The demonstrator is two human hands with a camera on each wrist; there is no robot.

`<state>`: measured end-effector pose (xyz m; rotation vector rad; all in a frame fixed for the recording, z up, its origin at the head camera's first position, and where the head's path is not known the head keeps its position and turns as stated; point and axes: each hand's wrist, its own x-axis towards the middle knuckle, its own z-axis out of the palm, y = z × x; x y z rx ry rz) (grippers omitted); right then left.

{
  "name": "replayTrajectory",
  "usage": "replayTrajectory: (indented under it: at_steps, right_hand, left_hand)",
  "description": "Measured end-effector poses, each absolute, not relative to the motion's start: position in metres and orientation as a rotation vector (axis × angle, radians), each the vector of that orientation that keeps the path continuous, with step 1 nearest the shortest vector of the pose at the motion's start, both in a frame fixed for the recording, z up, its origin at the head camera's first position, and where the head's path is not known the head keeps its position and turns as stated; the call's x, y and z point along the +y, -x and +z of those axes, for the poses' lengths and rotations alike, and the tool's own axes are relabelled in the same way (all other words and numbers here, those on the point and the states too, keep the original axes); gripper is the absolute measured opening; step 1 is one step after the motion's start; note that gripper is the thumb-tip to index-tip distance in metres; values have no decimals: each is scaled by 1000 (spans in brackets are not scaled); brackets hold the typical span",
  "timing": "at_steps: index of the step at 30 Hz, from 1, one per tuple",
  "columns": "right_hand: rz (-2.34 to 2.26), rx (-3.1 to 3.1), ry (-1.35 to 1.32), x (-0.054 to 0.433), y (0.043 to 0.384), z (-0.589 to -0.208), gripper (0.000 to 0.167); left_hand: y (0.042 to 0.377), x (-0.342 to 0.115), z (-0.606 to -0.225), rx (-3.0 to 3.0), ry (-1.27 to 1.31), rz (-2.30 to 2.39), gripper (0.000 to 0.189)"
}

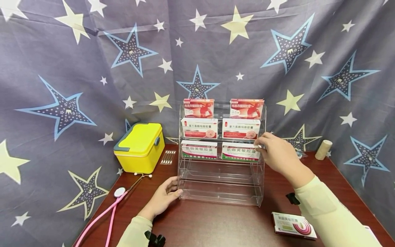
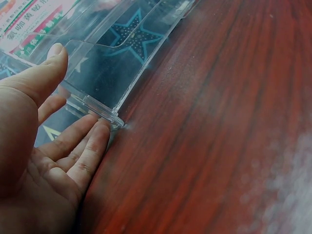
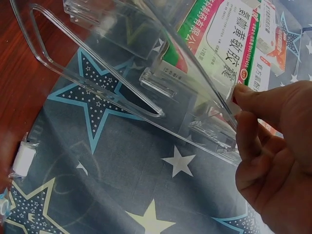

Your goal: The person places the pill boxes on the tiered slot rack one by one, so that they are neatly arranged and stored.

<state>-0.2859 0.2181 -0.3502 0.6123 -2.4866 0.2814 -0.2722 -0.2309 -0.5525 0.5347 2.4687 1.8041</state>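
Observation:
A clear acrylic tiered rack [image 1: 220,198] stands on the table, with medicine boxes in pairs on its upper three tiers; its lower two tiers hold none. My right hand [image 1: 277,152] pinches the upper right corner of the right white-and-green medicine box [image 1: 240,151] on the third tier. In the right wrist view, the thumb lies on that box's edge and the other fingers curl beside the rack's side panel. My left hand [image 1: 163,198] is at the rack's lower left corner, its fairly straight fingertips touching the side there in the left wrist view.
A white medicine box with pink arcs [image 1: 294,225] lies at the front right. On the left are a yellow case [image 1: 140,147], a pink stethoscope [image 1: 102,215] and a pack of swabs [image 1: 168,157]. A beige roll [image 1: 323,150] stands back right, before a starry curtain [image 1: 216,44].

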Motion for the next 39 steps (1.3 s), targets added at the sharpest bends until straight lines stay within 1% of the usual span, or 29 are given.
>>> replayTrajectory:
  at_steps: [22,28,31,34,39]
  right_hand:
    - [356,-2444,-623,224,286,-358,20]
    - [469,-2358,-654,235,281,-361,25]
    - [523,-2311,-663,251,268,-363,31]
    - [554,-2286,-648,279,249,-371,36]
    - [589,-2374,-645,346,210,-407,51]
  left_hand:
    - [273,-230,-552,2460,-533,1807,56]
    - [274,-231,-553,2457,-544,1813,55]
    - [273,-231,-553,2455,-535,1814,55]
    - [273,-230,-552,2463,-522,1806,55]
    - [272,-231,-550,2481,-514,1795,56]
